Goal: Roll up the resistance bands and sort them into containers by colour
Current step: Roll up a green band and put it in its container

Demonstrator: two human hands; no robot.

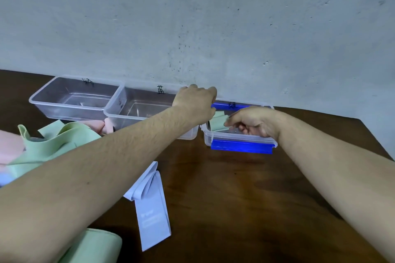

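Clutter first: loose pale green stretchy band [53,145] heaped at left of frame, pink band [97,126] beside and under it, against front wall of middle tub. Flat pale lilac folded band [150,205] lying lower centre on dark brown wooden table [245,198]. Another pale green folded band [96,245] at bottom left edge, partly cut off by left forearm.

Three containers in a row along grey wall: clear rectangular plastic tub [72,98] upper left, second clear tub [141,109] touching it at centre, clear clip-lock box with blue latches [241,142] at right, just beside second tub. Black handwritten marks on back walls, unreadable.

Room: bare table across centre right and lower right; table's right edge running diagonally at far right. Left forearm crossing over green heap and front corner of second tub.

Grip: left hand [195,102] over rear left corner of latch box, fingers curled down out of sight, contents not discernible. Right hand [254,121] inside latch box, fingertips pinching small rolled pale green band [218,123], roll sitting at box's left end, between both hands.
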